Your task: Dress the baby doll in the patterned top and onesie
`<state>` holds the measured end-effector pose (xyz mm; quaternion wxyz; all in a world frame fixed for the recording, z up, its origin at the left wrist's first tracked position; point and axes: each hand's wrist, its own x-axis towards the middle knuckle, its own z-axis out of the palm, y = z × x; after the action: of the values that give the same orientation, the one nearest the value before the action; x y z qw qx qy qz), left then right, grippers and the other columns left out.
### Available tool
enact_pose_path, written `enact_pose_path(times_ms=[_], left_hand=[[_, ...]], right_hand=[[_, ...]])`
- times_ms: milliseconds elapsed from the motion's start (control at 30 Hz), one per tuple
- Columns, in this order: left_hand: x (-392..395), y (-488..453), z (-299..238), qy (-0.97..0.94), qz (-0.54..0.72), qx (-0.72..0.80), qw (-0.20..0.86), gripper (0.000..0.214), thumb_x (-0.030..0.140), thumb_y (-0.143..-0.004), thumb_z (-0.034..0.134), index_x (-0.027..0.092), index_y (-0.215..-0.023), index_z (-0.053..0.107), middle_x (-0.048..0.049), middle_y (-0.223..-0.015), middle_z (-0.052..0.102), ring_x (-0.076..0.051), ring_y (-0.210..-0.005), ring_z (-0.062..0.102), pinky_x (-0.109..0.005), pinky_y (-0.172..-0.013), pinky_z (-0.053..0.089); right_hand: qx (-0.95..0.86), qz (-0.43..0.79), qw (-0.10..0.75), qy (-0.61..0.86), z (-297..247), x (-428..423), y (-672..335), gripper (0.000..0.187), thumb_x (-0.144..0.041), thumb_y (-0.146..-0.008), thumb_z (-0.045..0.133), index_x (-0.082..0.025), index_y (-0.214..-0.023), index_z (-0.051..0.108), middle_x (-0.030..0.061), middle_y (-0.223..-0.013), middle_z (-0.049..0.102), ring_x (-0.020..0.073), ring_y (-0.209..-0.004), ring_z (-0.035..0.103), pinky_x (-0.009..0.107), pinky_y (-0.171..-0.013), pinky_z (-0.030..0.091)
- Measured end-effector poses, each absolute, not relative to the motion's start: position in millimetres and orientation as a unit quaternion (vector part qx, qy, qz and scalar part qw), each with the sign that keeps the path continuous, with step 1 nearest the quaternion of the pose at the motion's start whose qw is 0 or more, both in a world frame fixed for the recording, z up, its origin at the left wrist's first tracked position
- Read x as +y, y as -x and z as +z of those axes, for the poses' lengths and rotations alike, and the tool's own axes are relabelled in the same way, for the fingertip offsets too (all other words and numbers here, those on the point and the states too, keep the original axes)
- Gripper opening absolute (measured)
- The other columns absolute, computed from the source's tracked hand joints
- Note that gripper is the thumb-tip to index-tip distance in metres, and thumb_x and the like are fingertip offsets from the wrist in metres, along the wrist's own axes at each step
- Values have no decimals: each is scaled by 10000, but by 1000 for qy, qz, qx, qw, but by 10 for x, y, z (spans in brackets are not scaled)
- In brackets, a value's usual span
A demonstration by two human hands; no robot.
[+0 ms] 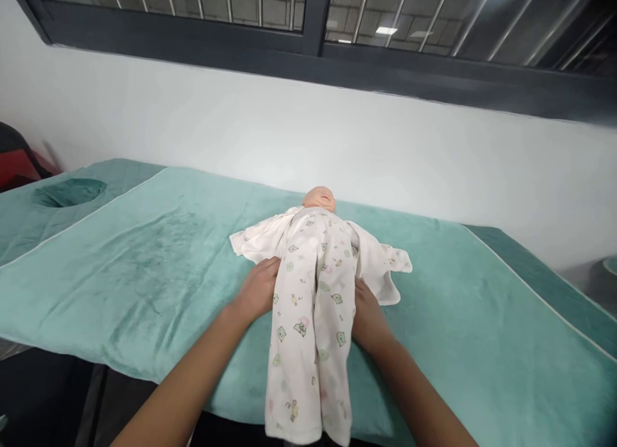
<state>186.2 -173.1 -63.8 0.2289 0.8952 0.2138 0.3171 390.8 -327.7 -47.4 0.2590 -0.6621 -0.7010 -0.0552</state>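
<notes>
A baby doll (pixel 319 197) lies on its back on the green bed, its head toward the wall. White baby trousers (pixel 303 318) with a small animal print cover its front, and the legs hang past the bed's near edge. Under them a white baby top (pixel 369 257) is spread out, its sleeves reaching to both sides. At the left side of the trousers my left hand (pixel 260 287) is closed on the cloth, fingertips partly hidden. My right hand (pixel 370 315) grips the opposite side, its fingers mostly behind the fabric.
The bed's green plush cover (pixel 144 260) has a face hole (pixel 70 192) at the far left. A white wall (pixel 193 119) runs along the back, below a dark-framed window (pixel 313 45) with bars. Something red and black (pixel 19 161) stands at the left edge.
</notes>
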Motion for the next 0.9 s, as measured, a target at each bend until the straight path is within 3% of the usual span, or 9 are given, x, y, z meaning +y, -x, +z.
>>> enact_pose_path(times_ms=[133,233,300,400,533,600,700,833,900], left_hand=[[-1889,-1665,-652,-937,315,140,44,221,212,-898,489,191,-745,648,-107,-853,638,-220,-792,526,-368,-707,411],[-2010,-1564,-662,-943,312,117,-19,240,108,-872,463,179,-715,630,-92,-805,623,-213,-767,512,-373,-703,391],[-2076,-1520,-660,-949,295,111,-3,246,74,-848,453,178,-709,628,-79,-778,614,-211,-757,513,-372,-703,398],[-2086,-1467,-639,-947,273,125,109,268,101,-868,434,201,-792,671,-69,-842,643,-205,-794,559,-356,-730,452],[-1790,-1408,-623,-864,339,292,231,277,234,-933,422,241,-1047,674,-72,-1091,648,-215,-1039,602,-360,-917,488],[-1565,-1401,-637,-805,358,433,189,278,330,-912,492,221,-1119,642,-99,-1178,599,-260,-1127,568,-401,-976,464],[-1337,-1420,-662,-772,301,547,117,385,444,-862,575,191,-1150,615,-124,-1186,542,-291,-1076,582,-411,-922,479],[-1356,-1451,-659,-819,239,521,37,262,385,-915,508,209,-1035,660,-108,-1079,550,-275,-1007,592,-375,-824,476],[-1416,-1452,-652,-830,247,499,23,247,353,-936,467,212,-981,665,-103,-1043,571,-267,-986,589,-365,-802,467]], right_hand=[[-717,-113,254,639,-518,-3461,-4012,295,-67,-870,508,-216,-933,755,79,-937,734,273,-998,620,441,-879,501],[-738,-135,265,606,-534,-3661,-4080,429,25,-827,446,-220,-1007,749,54,-955,742,248,-1001,624,448,-915,489],[-746,-124,253,603,-533,-3802,-4101,507,62,-796,413,-216,-1073,734,54,-1009,747,236,-980,639,449,-902,504],[-755,-71,230,610,-528,-3996,-4147,550,53,-795,407,-231,-1166,696,63,-1116,733,238,-1053,652,458,-926,518],[-670,-2,289,683,-552,-4117,-4406,386,-140,-907,446,-253,-1221,639,70,-1199,698,226,-1088,660,410,-921,542],[-561,-22,320,763,-568,-4081,-4614,332,-307,-927,469,-225,-1209,626,101,-1193,686,249,-1046,665,414,-882,543],[-431,-47,281,856,-556,-3935,-4876,442,-492,-873,502,-152,-1112,650,164,-1118,679,301,-990,646,429,-818,515],[-414,61,214,883,-410,-3724,-4957,358,-552,-809,542,-206,-739,600,64,-747,642,246,-706,590,365,-640,431],[-413,141,278,856,-271,-3644,-4910,332,-529,-788,572,-221,-669,528,21,-648,579,216,-637,546,341,-607,403]])
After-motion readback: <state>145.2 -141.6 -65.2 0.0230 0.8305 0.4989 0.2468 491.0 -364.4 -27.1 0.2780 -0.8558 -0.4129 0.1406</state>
